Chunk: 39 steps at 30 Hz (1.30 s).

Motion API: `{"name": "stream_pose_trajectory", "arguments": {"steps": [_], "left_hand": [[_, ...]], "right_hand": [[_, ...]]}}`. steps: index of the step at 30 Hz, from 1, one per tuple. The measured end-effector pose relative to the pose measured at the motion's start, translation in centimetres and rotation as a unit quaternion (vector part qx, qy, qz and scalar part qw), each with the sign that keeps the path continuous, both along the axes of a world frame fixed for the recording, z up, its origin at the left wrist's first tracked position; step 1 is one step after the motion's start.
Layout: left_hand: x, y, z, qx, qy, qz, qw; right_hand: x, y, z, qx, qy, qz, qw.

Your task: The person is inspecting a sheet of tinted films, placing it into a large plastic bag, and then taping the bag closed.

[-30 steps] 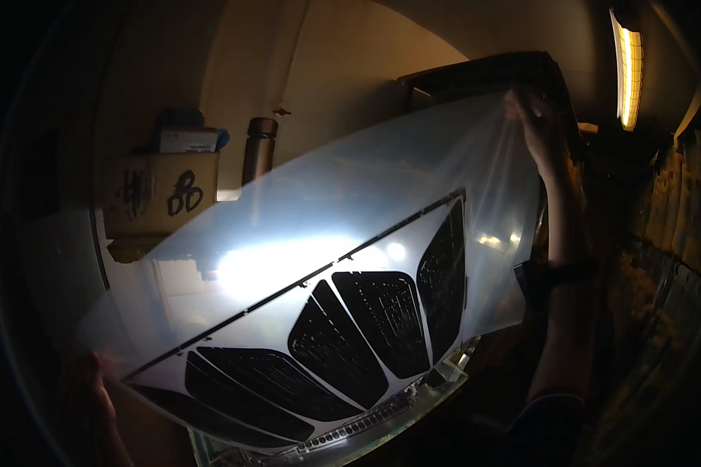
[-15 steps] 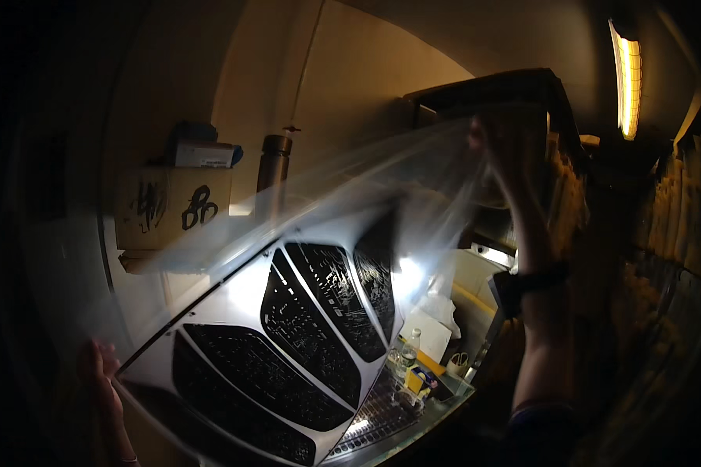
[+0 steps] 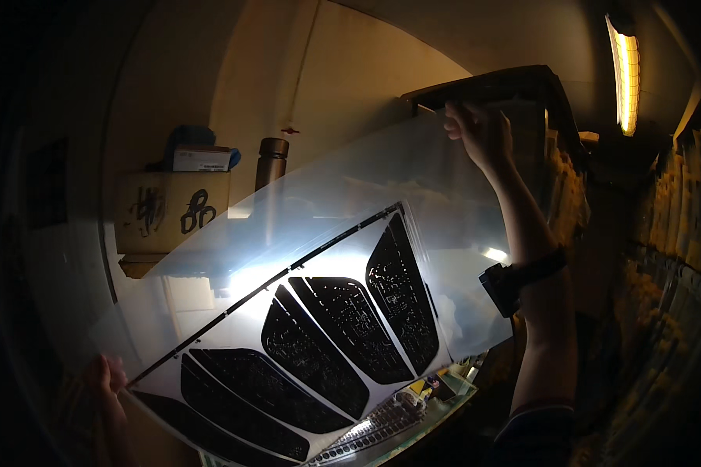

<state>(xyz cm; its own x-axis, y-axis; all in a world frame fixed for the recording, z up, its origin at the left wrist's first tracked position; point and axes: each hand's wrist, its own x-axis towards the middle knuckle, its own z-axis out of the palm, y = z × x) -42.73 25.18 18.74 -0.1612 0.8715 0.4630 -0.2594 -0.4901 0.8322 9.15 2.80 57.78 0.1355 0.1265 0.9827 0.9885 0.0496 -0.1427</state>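
Observation:
A large, thin translucent film sheet is stretched at a slant in front of me. Curved black panels with fine light markings fan across its lower half, below a dark straight line. At the sheet's left corner my left hand is closed on the edge, its fingertips partly in shadow. Raised at the upper right, my right hand pinches the top edge between thumb and fingers. A black band with a dark device is on my right wrist. Bright light glows through the film's middle.
Behind the film stand a cardboard box with a smaller white box on top and a brown cylindrical bottle. Below it shows a lit table edge with small items. Hanging sheets line the right; a tube lamp glows overhead.
The film went from rippled and blurred to flatter and tauter, with more black panels facing me. My right hand moved slightly left and up; my left hand shifted a little down.

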Motion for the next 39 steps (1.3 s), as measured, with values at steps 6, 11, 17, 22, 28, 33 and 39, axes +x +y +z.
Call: {"name": "stream_pose_trajectory", "arguments": {"steps": [6,11,17,22,28,33,39], "left_hand": [[-1.3,-0.5,-0.3,-0.023,0.002,-0.041,0.999],[6.4,-6.8,13.2,0.226,0.208,-0.044,0.950],[21.3,-13.7,26.2,0.274,0.408,-0.265,0.830],[25.4,-15.0,26.9,0.258,0.334,-0.431,0.798],[28.5,-14.7,25.1,0.289,0.294,-0.507,0.757],[28.5,-15.0,24.7,0.342,0.310,-0.520,0.719],[28.3,-15.2,24.6,0.309,0.295,-0.518,0.741]], "right_hand": [[-0.6,-0.9,1.6,0.006,-0.066,0.023,0.998],[-7.1,-0.2,1.7,-0.019,-0.125,0.085,0.988],[-10.1,-2.9,1.1,-0.053,-0.229,0.060,0.970],[-10.2,-3.8,0.1,-0.057,-0.238,0.048,0.968],[-9.1,-5.4,-0.8,-0.079,-0.219,0.011,0.972],[-8.7,-6.0,-1.5,-0.098,-0.255,-0.004,0.962],[-8.6,-6.2,-1.8,-0.091,-0.259,0.002,0.962]]}}
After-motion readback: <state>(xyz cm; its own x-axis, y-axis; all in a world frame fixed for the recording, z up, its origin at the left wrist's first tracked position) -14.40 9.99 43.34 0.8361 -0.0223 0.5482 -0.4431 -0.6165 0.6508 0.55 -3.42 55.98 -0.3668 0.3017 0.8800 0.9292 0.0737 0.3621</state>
